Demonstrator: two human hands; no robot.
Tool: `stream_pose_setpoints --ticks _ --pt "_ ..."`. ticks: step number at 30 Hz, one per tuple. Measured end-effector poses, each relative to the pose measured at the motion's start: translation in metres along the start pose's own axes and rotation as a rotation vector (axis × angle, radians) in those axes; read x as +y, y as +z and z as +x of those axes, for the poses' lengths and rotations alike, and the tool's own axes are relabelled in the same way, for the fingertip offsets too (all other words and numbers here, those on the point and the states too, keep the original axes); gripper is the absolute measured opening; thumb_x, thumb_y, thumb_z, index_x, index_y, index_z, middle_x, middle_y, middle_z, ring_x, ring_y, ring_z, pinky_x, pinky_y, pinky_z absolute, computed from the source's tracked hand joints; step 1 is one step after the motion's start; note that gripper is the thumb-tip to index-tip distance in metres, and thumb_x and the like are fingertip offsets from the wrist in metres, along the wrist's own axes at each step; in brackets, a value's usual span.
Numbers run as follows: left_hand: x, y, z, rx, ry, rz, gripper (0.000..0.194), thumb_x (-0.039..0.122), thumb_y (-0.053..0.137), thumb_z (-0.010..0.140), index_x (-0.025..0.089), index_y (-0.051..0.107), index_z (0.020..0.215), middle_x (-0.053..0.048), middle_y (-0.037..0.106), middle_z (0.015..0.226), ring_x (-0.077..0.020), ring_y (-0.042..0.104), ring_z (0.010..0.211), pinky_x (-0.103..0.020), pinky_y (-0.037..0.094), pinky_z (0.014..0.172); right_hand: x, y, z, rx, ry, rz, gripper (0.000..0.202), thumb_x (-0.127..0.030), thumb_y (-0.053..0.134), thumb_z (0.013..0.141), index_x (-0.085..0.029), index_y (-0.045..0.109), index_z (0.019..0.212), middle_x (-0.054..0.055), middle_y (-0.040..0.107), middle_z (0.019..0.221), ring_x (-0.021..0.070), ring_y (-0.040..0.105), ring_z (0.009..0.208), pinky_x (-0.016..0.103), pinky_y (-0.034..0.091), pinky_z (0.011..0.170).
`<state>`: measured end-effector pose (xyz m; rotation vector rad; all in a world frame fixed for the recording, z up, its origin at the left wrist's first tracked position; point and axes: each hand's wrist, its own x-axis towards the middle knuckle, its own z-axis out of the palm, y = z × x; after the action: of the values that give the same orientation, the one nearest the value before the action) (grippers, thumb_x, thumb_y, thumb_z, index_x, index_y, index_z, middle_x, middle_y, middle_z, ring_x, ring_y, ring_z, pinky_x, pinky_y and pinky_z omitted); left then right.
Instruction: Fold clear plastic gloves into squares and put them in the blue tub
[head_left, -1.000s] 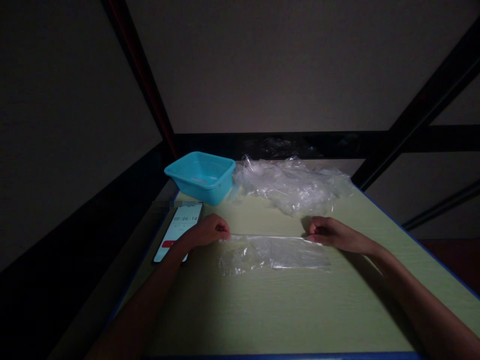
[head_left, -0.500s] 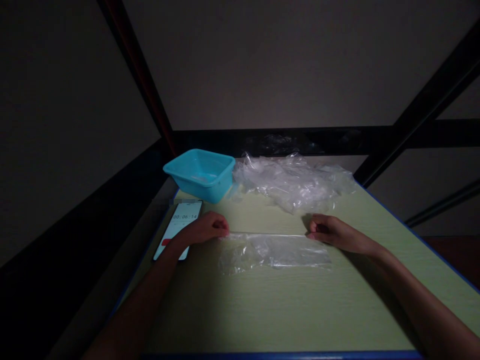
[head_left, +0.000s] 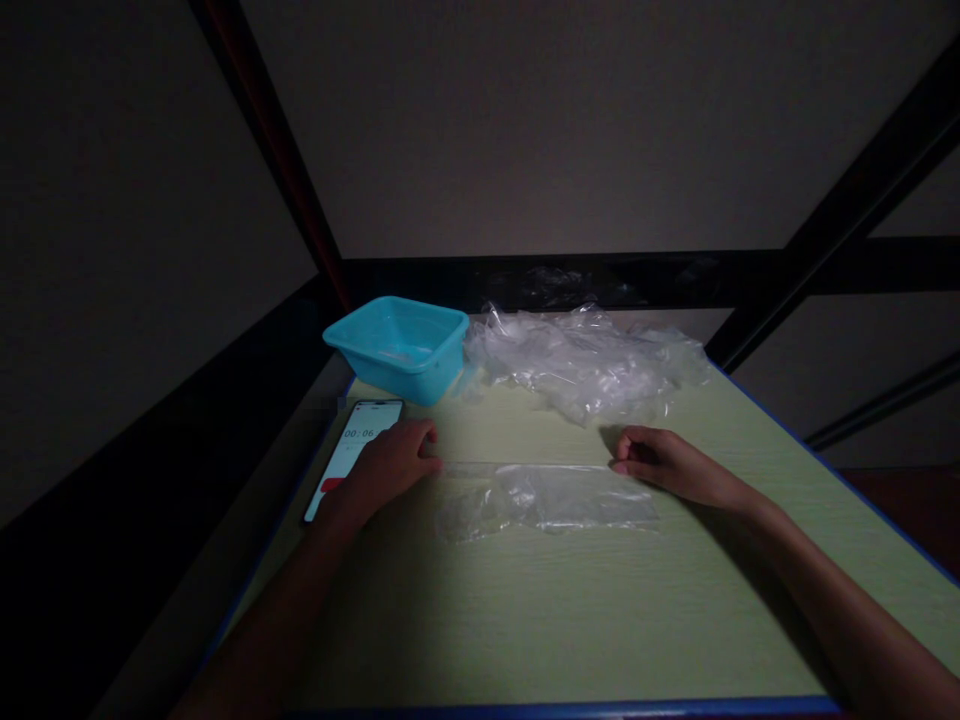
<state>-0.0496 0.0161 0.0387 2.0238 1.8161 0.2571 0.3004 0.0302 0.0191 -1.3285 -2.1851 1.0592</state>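
Note:
A clear plastic bag (head_left: 551, 500) lies wrinkled across the table in front of me, its straight far edge running between my hands. My right hand (head_left: 667, 468) pinches the far right corner of this bag, with its fingers curled. My left hand (head_left: 397, 458) is at the far left corner, thumb and forefinger apart with a gap between them and nothing held. Part of the left hand covers the phone (head_left: 365, 437), which lies face up with a timer on its screen.
A blue plastic basin (head_left: 405, 350) stands at the table's back left. Beside it, a heap of crumpled clear plastic bags (head_left: 585, 360) spreads along the back. The pale table (head_left: 555, 620) has a blue edge, with a wall behind it.
My left hand has let go of the bag's left corner, opened its fingers and drawn slightly left, over more of the phone. My right hand stays nearly where it was.

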Motion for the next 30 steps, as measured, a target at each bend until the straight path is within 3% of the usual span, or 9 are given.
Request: stream_pose_setpoints --ticks 2,5,7,9,11,14,17,24,30 --pt "0.012 0.002 -0.005 0.135 0.042 0.056 0.018 0.019 0.059 0.071 0.018 0.055 0.089 -0.007 0.062 0.095 -0.024 0.057 0.093 -0.034 0.043 0.076 -0.006 0.0 -0.004 0.052 -0.01 -0.011 0.034 -0.051 0.053 0.079 -0.018 0.05 0.07 -0.001 0.049 0.063 0.0131 0.046 0.056 0.026 0.038 0.05" --pt "0.04 0.018 -0.016 0.353 0.238 0.077 0.022 0.014 0.049 0.079 0.016 0.055 0.101 -0.009 0.062 0.107 -0.0218 0.057 0.101 -0.037 0.045 0.086 -0.024 0.007 -0.013 0.237 -0.056 -0.122 0.029 -0.043 0.047 0.085 -0.017 0.056 0.075 0.005 0.061 0.073 0.0174 0.056 0.066 0.031 0.047 0.058" --pt "0.06 0.036 -0.025 0.376 0.401 0.094 0.026 0.016 0.045 0.083 0.014 0.054 0.107 -0.01 0.062 0.113 -0.021 0.057 0.105 -0.037 0.045 0.092 -0.039 0.02 -0.02 0.295 -0.152 -0.251 0.027 -0.034 0.04 0.09 -0.016 0.06 0.088 0.009 0.065 0.087 0.0198 0.061 0.079 0.036 0.051 0.071" --pt "0.075 0.056 -0.035 0.331 0.516 0.167 0.035 0.022 0.045 0.087 0.009 0.05 0.119 -0.015 0.053 0.128 -0.0241 0.05 0.118 -0.037 0.043 0.097 -0.052 0.037 -0.025 0.237 -0.261 -0.398 0.031 -0.028 0.036 0.092 -0.015 0.059 0.108 0.013 0.063 0.108 0.0215 0.061 0.098 0.039 0.051 0.084" --pt "0.083 0.072 -0.042 0.304 0.569 0.227 0.05 0.033 0.044 0.089 0.003 0.041 0.129 -0.019 0.04 0.14 -0.0276 0.037 0.13 -0.039 0.037 0.104 -0.058 0.055 -0.026 0.188 -0.334 -0.546 0.04 -0.028 0.041 0.091 -0.013 0.048 0.127 0.014 0.053 0.129 0.0243 0.051 0.117 0.044 0.044 0.096" --pt "0.081 0.086 -0.045 0.242 0.57 0.275 0.062 0.044 0.036 0.09 0.001 0.033 0.135 -0.019 0.03 0.145 -0.0281 0.025 0.136 -0.04 0.026 0.11 -0.055 0.075 -0.025 0.155 -0.408 -0.687 0.054 -0.028 0.041 0.09 -0.01 0.03 0.14 0.015 0.037 0.143 0.0255 0.031 0.133 0.047 0.034 0.105" --pt "0.075 0.089 -0.043 0.205 0.549 0.296 0.065 0.048 0.031 0.091 0.002 0.03 0.137 -0.019 0.026 0.147 -0.0274 0.021 0.137 -0.041 0.023 0.112 -0.048 0.084 -0.023 0.154 -0.434 -0.743 0.061 -0.03 0.039 0.092 -0.008 0.017 0.144 0.015 0.028 0.147 0.0248 0.022 0.136 0.046 0.032 0.107" --pt "0.069 0.088 -0.037 0.139 0.52 0.318 0.068 0.049 0.033 0.09 0.001 0.029 0.138 -0.019 0.024 0.147 -0.0276 0.019 0.137 -0.041 0.019 0.112 -0.046 0.088 -0.02 0.127 -0.451 -0.753 0.067 -0.042 0.036 0.093 -0.008 0.009 0.145 0.016 0.025 0.146 0.0244 0.021 0.136 0.043 0.032 0.107" --pt "0.065 0.091 -0.036 0.151 0.526 0.304 0.068 0.052 0.031 0.09 0.003 0.028 0.138 -0.018 0.024 0.148 -0.0263 0.02 0.138 -0.04 0.021 0.112 -0.046 0.089 -0.019 0.084 -0.442 -0.76 0.072 -0.05 0.033 0.092 -0.008 0.009 0.144 0.017 0.025 0.146 0.0247 0.02 0.136 0.044 0.033 0.107"
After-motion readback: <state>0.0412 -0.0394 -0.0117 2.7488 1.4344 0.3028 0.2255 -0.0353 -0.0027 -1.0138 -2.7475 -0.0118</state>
